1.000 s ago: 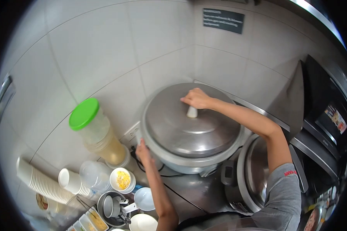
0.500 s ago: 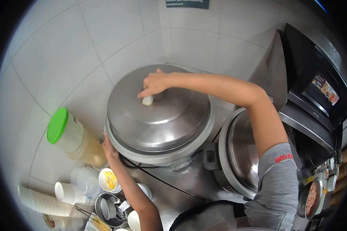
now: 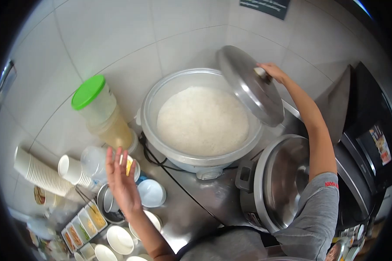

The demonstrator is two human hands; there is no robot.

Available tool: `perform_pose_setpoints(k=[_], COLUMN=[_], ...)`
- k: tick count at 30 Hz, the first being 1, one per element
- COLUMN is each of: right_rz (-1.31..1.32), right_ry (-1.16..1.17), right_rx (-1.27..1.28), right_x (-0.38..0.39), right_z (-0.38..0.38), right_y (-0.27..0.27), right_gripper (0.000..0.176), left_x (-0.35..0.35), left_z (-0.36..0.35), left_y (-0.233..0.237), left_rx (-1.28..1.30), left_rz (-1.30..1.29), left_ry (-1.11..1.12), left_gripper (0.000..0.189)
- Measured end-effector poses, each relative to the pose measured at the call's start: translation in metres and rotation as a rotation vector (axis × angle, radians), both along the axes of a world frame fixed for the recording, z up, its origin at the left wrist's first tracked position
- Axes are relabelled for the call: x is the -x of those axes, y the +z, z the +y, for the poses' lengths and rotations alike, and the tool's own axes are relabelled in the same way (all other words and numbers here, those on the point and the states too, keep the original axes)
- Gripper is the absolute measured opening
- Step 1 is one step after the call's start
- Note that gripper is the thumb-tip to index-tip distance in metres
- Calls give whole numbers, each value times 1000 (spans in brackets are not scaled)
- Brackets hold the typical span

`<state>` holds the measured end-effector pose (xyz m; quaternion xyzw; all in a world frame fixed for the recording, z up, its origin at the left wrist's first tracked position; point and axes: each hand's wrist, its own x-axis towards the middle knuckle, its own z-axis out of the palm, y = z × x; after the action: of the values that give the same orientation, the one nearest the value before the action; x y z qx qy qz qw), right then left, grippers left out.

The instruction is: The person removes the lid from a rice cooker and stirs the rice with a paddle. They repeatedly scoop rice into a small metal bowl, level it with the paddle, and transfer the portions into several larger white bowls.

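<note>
White cooked rice [image 3: 202, 119] fills most of a large rice cooker [image 3: 196, 163]. Above the cooker's right side, a round metal lid [image 3: 244, 82] is held tilted up by its knob in my right hand [image 3: 272, 71]. My left hand [image 3: 124, 182] is raised with its fingers spread, holding nothing. It hovers over the cups and bowls left of the cooker and partly hides a cup of yellow food [image 3: 130, 164]. A blue-white bowl [image 3: 151, 193] stands close to its right.
A second lidded cooker [image 3: 283, 182] is at right, beside a black appliance [image 3: 363, 143]. Green-lidded containers [image 3: 89, 93] stand against the tiled wall. Stacked paper cups [image 3: 41, 172], a topping tray [image 3: 85, 226] and white bowls [image 3: 120, 239] are at lower left. A black cord [image 3: 187, 195] crosses the counter.
My right hand has lifted the lid off the cooker and moved it rightward, exposing the rice. My left hand has let go of the cooker's side and opened. The view has shifted.
</note>
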<state>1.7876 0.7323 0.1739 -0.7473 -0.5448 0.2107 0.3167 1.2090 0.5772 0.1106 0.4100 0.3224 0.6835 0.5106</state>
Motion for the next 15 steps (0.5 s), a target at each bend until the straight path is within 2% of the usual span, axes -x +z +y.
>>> perform_pose_setpoints(k=[1, 2, 3, 5, 6, 7, 8, 10, 11, 13, 15], right_rz=[83, 98, 214, 348, 334, 303, 313, 268, 339, 476, 523], right_ry=[34, -45, 57, 191, 116, 143, 100, 233, 201, 118, 185], right_rx=[-90, -129, -120, 120, -67, 136, 10, 243, 233, 206, 243], right_x=[-14, -24, -45, -64, -80, -99, -87, -107, -102, -97, -112], right_z=[-6, -15, -19, -25, -20, -16, -33, -37, -38, -46, -43], right_y=[-20, -37, -51, -59, -86, -89, -99, -103, -112, -126, -136], right_gripper=[49, 49, 50, 50, 50, 53, 46, 50, 52, 57, 59], left_x=[7, 19, 35, 72, 90, 107, 122, 151, 166, 168, 164], left_z=[-14, -29, -42, -66, -75, -83, -89, -91, -89, -88, -81], left_y=[12, 23, 34, 50, 54, 54, 52, 38, 23, 2, -32], left_rx=[-32, -60, -98, -168, -193, -180, -167, 62, 70, 201, 126], left_rz=[-20, -28, -17, 44, 91, 204, 315, 664, 850, 1341, 1388], left_ry=[49, 124, 215, 424, 540, 657, 754, 874, 841, 655, 279], left_gripper=[55, 57, 57, 54, 50, 46, 43, 38, 31, 28, 32])
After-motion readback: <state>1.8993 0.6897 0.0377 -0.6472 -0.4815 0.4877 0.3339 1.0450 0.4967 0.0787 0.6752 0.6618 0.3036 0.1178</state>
